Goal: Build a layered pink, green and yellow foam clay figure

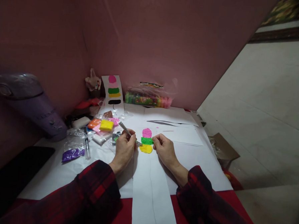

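My left hand [124, 149] is closed around a slim grey pen-like tool [125, 128]. The tool slants down to the right, and its thin tip meets the upper left of a ridged yellow clay patch [146, 149]. Above the yellow lie a green clay band [147, 141] and a textured pink clay patch [146, 133], all on a long white paper strip [149, 192] with a thin drawn line running down it. My right hand [165, 149] has thumb and forefinger pinched together beside the green band's right edge; whatever they hold is too small to make out.
Bagged clay, including a yellow packet [106, 125] and a purple packet [73, 155], lies left, near a capped pen [87, 147]. A purple bottle [37, 102] stands farther left. Behind are a colour-striped card [114, 108] and a bag of coloured clay [148, 99].
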{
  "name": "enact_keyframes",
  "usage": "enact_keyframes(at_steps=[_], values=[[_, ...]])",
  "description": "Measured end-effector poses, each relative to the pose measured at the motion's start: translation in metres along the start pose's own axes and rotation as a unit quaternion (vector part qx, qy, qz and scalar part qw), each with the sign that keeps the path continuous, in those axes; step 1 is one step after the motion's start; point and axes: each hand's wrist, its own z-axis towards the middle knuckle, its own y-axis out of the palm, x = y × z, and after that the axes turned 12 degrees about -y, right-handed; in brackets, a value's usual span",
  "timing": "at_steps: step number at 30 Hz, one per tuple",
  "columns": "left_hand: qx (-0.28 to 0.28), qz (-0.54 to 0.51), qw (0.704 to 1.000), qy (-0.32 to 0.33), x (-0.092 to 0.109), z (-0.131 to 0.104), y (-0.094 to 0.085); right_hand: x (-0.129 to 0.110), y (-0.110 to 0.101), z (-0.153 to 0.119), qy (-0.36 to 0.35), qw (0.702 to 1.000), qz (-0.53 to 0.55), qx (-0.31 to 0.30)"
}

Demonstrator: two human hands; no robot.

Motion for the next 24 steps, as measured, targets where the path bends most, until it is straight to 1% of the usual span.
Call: enact_keyframes(at_steps=[6,11,14,18,21,24], values=[[0.017,0.001,1.000,0.010,0.0029,-0.0006,-0.0022,0.0003,-0.0003,0.0009,-0.006,1.000,0.004,0.000],[0.029,-0.051,0.998,-0.019,0.0057,-0.0027,-0.0029,0.0012,-0.0003,0.0006,-0.007,1.000,0.019,0.008],[0.013,-0.075,0.997,-0.019,0.0049,-0.0035,-0.0023,0.0030,0.0005,0.0004,0.003,0.998,0.065,0.018],[-0.014,-0.091,0.996,-0.014,0.0038,-0.0040,-0.0015,0.0042,0.0014,0.0014,0.029,0.986,0.160,0.032],[-0.017,-0.095,0.995,-0.017,0.0043,-0.0046,-0.0012,0.0028,0.0011,0.0026,0.043,0.975,0.212,0.046],[-0.020,-0.095,0.995,-0.021,0.0053,-0.0058,-0.0008,0.0008,0.0005,0.0037,0.050,0.968,0.237,0.061]])
